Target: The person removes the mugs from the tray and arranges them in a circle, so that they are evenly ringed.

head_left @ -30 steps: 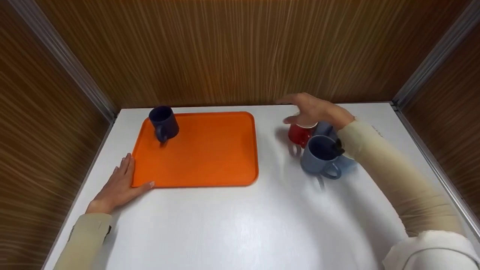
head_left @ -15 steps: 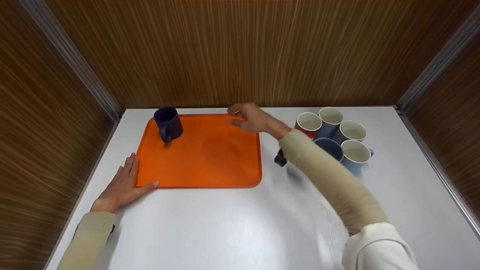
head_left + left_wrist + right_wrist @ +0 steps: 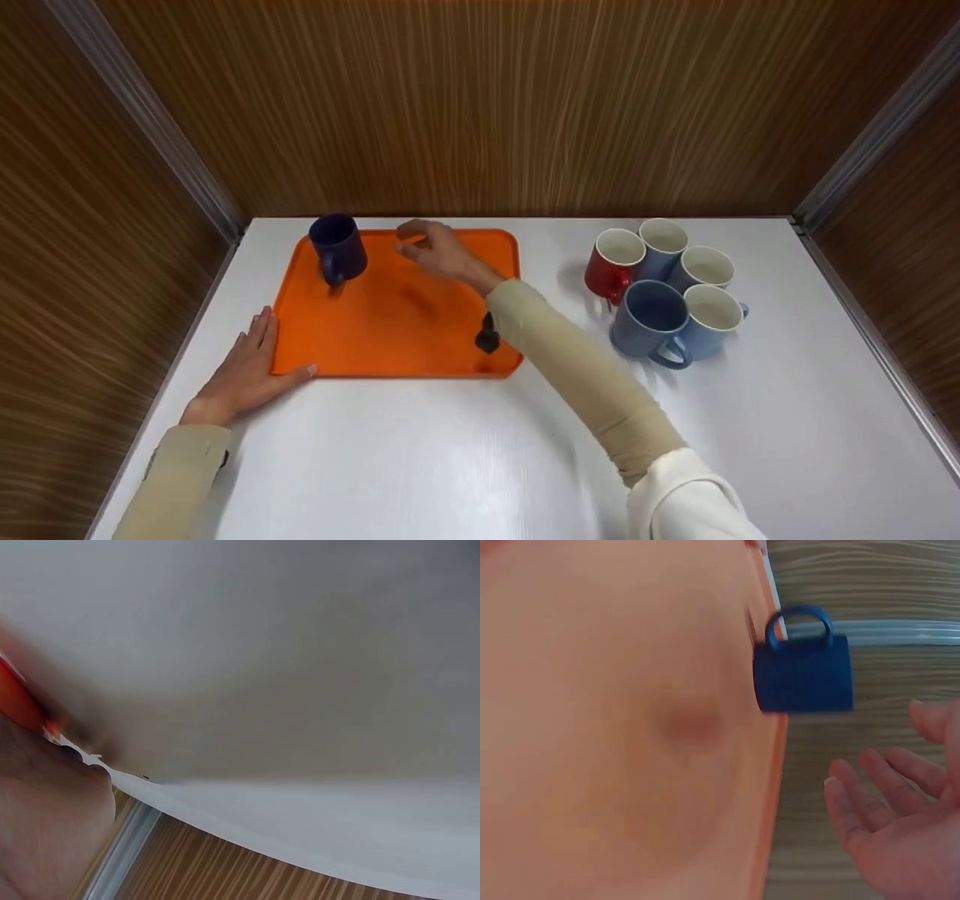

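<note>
A dark blue mug [image 3: 341,247] stands upright at the far left corner of the orange tray [image 3: 420,337], its handle toward the person. My left hand [image 3: 241,367] rests at the tray's near left corner, fingers along the left edge and thumb along the front edge. Above the tray's far half hovers my right hand [image 3: 442,251], to the right of the dark blue mug and apart from it. In the right wrist view the right hand's fingers [image 3: 889,799] are spread and loosely bent, holding nothing, with the blue mug [image 3: 804,675] beyond them.
At the right of the white table [image 3: 420,457] several mugs stand close together: a red one [image 3: 606,276], a grey-blue one [image 3: 643,334], a light blue one [image 3: 705,345] and others behind. Wood-grain walls [image 3: 480,112] enclose the back and both sides.
My right hand has moved left from above the mugs at the right to over the tray, near the dark blue mug. The left hand has stayed on the tray's corner.
</note>
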`<state>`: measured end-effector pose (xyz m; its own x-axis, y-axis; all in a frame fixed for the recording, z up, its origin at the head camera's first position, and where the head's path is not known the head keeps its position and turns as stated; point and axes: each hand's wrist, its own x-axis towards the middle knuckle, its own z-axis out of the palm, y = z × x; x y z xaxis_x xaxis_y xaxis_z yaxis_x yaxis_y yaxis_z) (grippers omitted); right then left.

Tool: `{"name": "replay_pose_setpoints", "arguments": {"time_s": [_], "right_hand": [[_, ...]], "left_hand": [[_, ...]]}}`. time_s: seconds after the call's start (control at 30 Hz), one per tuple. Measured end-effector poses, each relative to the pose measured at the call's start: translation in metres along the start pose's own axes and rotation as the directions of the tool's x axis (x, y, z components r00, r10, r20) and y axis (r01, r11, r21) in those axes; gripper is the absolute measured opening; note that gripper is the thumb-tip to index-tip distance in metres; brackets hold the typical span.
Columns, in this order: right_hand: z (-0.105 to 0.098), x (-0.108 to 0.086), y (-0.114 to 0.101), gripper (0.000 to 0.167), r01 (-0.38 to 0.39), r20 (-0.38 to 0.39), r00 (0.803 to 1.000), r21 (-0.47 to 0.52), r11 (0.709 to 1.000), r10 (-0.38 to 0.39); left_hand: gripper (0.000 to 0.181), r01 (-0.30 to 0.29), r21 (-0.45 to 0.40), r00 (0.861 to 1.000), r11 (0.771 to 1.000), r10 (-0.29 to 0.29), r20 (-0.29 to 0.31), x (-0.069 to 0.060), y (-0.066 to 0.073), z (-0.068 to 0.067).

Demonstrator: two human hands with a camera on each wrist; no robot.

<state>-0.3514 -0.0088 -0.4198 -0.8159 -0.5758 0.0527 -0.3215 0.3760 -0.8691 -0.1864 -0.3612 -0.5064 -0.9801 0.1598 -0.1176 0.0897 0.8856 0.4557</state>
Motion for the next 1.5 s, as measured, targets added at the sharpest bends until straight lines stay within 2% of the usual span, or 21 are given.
{"name": "replay_pose_setpoints", "arguments": {"time_s": [0.17,0.27,0.37,0.67,0.8,0.9,1.07,1.13,1.23,1.37,1.5], "right_hand": [[0.039,0.012,0.002,0.050,-0.049,-0.018,0.998,0.155,0.987,0.052],[0.059,0.016,0.003,0.055,-0.084,-0.019,0.996,0.270,0.959,0.093],[0.075,0.021,0.004,0.057,-0.111,-0.018,0.992,0.332,0.937,0.124],[0.113,0.028,-0.005,0.050,-0.224,0.001,0.971,0.354,0.908,0.240],[0.127,0.028,-0.010,0.046,-0.250,0.039,0.966,0.406,0.879,0.257],[0.132,0.029,-0.012,0.042,-0.233,0.046,0.969,0.481,0.845,0.241],[0.133,0.031,-0.014,0.024,-0.208,-0.011,0.964,0.591,0.779,0.266],[0.133,0.031,-0.014,0.018,-0.196,-0.047,0.958,0.610,0.768,0.282],[0.133,0.032,-0.013,0.017,-0.174,-0.107,0.950,0.599,0.782,0.294],[0.133,0.032,-0.011,0.022,-0.186,-0.157,0.937,0.534,0.824,0.313],[0.126,0.029,-0.011,0.025,-0.179,-0.157,0.942,0.514,0.839,0.297]], "left_hand": [[0.123,0.002,0.001,1.000,1.000,-0.002,0.003,-0.001,0.000,0.000],[0.123,0.003,0.005,1.000,1.000,-0.003,0.004,0.000,0.000,0.000],[0.123,0.009,0.009,1.000,1.000,-0.009,0.009,0.000,0.001,0.001],[0.123,0.013,0.004,1.000,1.000,-0.013,0.013,0.002,0.002,0.000],[0.123,0.022,0.001,1.000,1.000,-0.022,0.021,0.001,0.002,0.001],[0.123,0.027,0.001,0.999,1.000,-0.027,0.022,0.001,0.002,0.000],[0.123,0.023,0.005,1.000,1.000,-0.023,0.013,0.000,0.001,-0.002],[0.123,0.022,0.005,1.000,1.000,-0.022,0.010,0.000,0.000,-0.002],[0.123,0.025,0.008,1.000,1.000,-0.025,0.010,0.000,0.000,-0.001],[0.123,0.018,0.009,1.000,1.000,-0.018,0.007,0.000,0.000,0.001],[0.123,0.010,0.014,1.000,1.000,-0.010,0.000,0.000,-0.001,0.000]]}}
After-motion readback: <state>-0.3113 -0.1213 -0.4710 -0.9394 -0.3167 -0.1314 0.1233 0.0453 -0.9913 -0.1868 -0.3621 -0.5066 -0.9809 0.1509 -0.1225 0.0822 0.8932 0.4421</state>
